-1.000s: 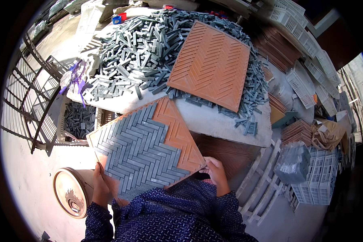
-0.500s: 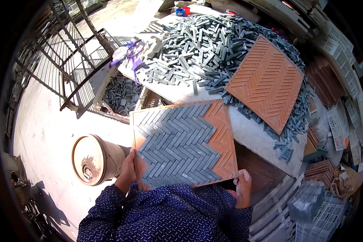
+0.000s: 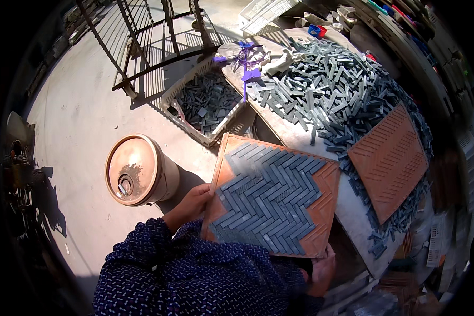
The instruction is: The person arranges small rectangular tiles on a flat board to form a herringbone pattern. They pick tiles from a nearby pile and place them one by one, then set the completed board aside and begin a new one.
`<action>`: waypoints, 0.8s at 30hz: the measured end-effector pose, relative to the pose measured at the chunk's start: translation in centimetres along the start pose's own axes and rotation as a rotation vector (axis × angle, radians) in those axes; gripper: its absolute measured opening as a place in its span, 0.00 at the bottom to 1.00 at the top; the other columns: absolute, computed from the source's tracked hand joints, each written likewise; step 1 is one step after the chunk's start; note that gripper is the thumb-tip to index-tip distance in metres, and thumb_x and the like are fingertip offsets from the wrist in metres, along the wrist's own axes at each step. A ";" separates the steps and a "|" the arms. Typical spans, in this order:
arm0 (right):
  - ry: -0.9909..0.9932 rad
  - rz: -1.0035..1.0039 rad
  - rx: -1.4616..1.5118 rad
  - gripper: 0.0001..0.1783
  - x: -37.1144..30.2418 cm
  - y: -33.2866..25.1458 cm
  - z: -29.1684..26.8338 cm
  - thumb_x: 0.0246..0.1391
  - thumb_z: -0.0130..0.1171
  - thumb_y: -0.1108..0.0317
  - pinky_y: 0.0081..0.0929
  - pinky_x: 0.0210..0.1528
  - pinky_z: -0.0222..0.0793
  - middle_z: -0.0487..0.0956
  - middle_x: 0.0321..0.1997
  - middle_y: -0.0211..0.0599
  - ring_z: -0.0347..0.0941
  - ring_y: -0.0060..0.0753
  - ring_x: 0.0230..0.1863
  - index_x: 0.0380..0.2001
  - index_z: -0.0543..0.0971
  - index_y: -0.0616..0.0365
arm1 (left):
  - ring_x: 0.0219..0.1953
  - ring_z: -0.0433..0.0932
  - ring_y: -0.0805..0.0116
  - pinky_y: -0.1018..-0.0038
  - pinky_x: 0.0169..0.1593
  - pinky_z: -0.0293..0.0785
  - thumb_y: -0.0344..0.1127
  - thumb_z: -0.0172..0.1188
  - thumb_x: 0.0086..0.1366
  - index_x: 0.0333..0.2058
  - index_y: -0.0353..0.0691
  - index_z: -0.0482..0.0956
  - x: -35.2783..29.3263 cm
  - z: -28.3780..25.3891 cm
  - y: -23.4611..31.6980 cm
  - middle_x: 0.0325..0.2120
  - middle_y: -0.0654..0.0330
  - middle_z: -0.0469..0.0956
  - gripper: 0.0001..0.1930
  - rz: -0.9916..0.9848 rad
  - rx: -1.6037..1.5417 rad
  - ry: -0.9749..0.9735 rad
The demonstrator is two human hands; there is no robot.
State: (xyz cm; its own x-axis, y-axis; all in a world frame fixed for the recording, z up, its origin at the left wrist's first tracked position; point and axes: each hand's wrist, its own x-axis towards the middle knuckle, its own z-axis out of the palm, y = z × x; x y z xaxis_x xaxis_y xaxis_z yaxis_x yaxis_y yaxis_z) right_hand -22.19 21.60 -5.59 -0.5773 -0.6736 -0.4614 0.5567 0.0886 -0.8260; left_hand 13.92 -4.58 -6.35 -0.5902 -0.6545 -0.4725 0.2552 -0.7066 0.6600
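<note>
An orange moulded tray (image 3: 326, 203) is held up in front of my body, tilted in the view. Grey-green tile strips (image 3: 266, 195) fill most of it in a herringbone pattern, with bare ridged orange showing along its right side and at some corners. My left hand (image 3: 195, 201) grips the left edge, fingers partly hidden behind it. At the lower right corner my right hand (image 3: 323, 265) holds on, its fingers partly under the tray. A second orange tray (image 3: 389, 163), with no strips in its slots, lies on the heap of loose strips (image 3: 347, 79).
A lidded bucket (image 3: 134, 168) stands on the floor to the left. Behind it are a crate (image 3: 213, 139) of strip pieces and a metal rack (image 3: 166, 66). Purple ribbon (image 3: 252, 75) and small blue and red cups (image 3: 314, 30) sit by the heap on the table (image 3: 353, 221).
My view has swung left, so the surroundings sit farther right. The tray is turned clockwise in the picture, both hands still on it. My right hand's fingers now reach further under its corner.
</note>
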 end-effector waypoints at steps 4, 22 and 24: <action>-0.138 -0.099 -0.018 0.36 0.2 0.5 1.7 0.63 0.48 0.51 0.45 0.62 0.60 0.64 0.63 0.53 0.63 0.48 0.62 0.62 0.56 0.71 | 0.44 0.74 0.74 0.75 0.48 0.73 0.28 0.50 0.65 0.53 0.32 0.66 -0.9 0.1 0.0 0.44 0.61 0.73 0.18 0.063 0.143 -0.080; -0.076 -0.237 -0.004 0.36 0.0 1.9 3.7 0.63 0.48 0.49 0.41 0.62 0.59 0.65 0.62 0.52 0.63 0.46 0.62 0.61 0.60 0.70 | 0.40 0.75 0.76 0.77 0.45 0.72 0.35 0.55 0.66 0.48 0.31 0.71 -3.6 -2.4 -1.2 0.39 0.62 0.77 0.16 -0.028 0.506 -0.098; -0.081 -0.240 0.005 0.36 -0.2 1.8 4.1 0.63 0.49 0.50 0.41 0.62 0.59 0.65 0.62 0.52 0.64 0.46 0.61 0.61 0.60 0.70 | 0.37 0.75 0.76 0.78 0.43 0.72 0.37 0.54 0.67 0.47 0.32 0.72 -3.1 -2.2 -1.0 0.38 0.61 0.77 0.15 -0.017 0.523 -0.018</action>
State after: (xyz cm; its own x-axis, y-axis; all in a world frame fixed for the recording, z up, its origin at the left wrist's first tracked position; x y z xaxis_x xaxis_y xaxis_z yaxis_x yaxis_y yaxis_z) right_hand -18.63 18.90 -5.67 -0.6436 -0.7316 -0.2246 0.4125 -0.0844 -0.9070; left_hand 17.14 -2.44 -6.84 -0.6048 -0.6365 -0.4786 -0.1687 -0.4850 0.8581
